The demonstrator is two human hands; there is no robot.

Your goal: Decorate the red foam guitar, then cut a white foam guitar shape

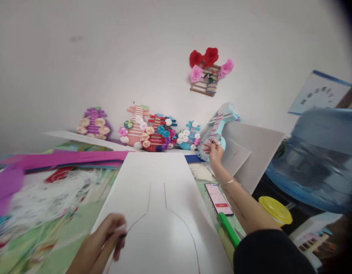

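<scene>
A large white board (153, 171) lies lengthwise before me, bearing a thin drawn outline with a narrow neck that widens into a rounded body. Over its left edge is my left hand (103, 239), blurred, with thumb and fingers pinched together; a small dark spot shows at the fingertips, too smeared to name. My right arm stretches far forward. At its end my right hand (215, 152) is pinched in front of a light blue lute-shaped craft (220, 123) leaning at the wall. A small dark spot shows at those fingertips too, its kind unclear.
Several lute-shaped crafts with paper flowers (156, 133) line the wall. Left lie magenta sheets (70, 159) and white scraps (50, 201). Right are a phone (218, 199), a green cutter-like tool (229, 230), a yellow-lidded tub (274, 210) and a big blue water bottle (316, 160).
</scene>
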